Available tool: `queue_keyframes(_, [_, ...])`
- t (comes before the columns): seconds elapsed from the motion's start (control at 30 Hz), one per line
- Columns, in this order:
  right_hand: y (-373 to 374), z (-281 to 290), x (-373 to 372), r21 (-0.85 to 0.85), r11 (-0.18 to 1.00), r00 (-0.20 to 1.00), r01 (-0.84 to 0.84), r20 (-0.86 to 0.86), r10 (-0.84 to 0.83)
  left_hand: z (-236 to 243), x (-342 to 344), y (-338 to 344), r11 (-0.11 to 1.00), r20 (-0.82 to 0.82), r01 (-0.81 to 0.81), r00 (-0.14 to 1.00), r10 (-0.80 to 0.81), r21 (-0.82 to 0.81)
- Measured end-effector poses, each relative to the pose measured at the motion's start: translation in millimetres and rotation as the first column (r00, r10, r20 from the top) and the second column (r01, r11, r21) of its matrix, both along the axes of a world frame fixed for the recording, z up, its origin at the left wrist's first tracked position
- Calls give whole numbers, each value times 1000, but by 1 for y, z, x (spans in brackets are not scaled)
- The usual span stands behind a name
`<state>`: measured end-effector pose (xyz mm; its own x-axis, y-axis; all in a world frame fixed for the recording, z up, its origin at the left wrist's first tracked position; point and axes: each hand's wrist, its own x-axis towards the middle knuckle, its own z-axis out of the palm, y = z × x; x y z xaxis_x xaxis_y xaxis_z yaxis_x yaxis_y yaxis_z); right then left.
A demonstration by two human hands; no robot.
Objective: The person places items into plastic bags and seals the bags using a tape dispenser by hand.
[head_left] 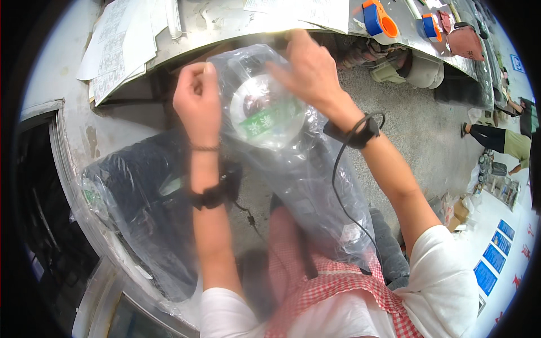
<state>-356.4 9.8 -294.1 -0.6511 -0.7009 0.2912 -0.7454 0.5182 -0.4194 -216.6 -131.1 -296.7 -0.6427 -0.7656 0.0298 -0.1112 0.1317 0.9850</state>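
Curling narrow beside the far left edge of a long, crinkled, clear plastic bag (307, 172), the left hand (197, 101) has its thumb and forefinger close together, though on my feed I cannot tell whether they pinch the film. I see the right hand (313, 70) over the bag's far right part, its thumb and forefinger spread wide; blur hides from me whether they touch the plastic. Between the hands I make out a round white patch (248, 101) crossed by a green band, but I cannot tell whether it lies on the bag or inside it. The bag slants from just below the far grey table (225, 25) to the red-and-white checked apron (321, 304) at the near side. Dark wristbands circle both wrists, and a thin black cable (334, 174) loops from the right one across the bag. To the left I see a dark bundle wrapped in clear plastic (143, 174). White paper sheets (121, 45) lie far left on the table, two orange-and-blue tape dispensers (380, 21) far right, and beyond, at the right rim, I see a person in a pale green top (515, 147).
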Motion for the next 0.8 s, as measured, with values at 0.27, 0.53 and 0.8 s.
queue_keyframes(0.27, [-15, -6, -7, -8, 997, 997, -73, 27, 73, -32, -2, 62, 478, 391, 338, 920, 13, -811])
queue_keyframes(0.53, [-10, -18, -31, 24, 999, 999, -45, 16, 44, -36, -13, 68, 635, 515, 411, 857, -25, -654])
queue_keyframes(0.8, [-22, -5, -16, 93, 984, 977, -151, -139, 163, -46, -21, 75, 572, 564, 420, 821, 91, -704])
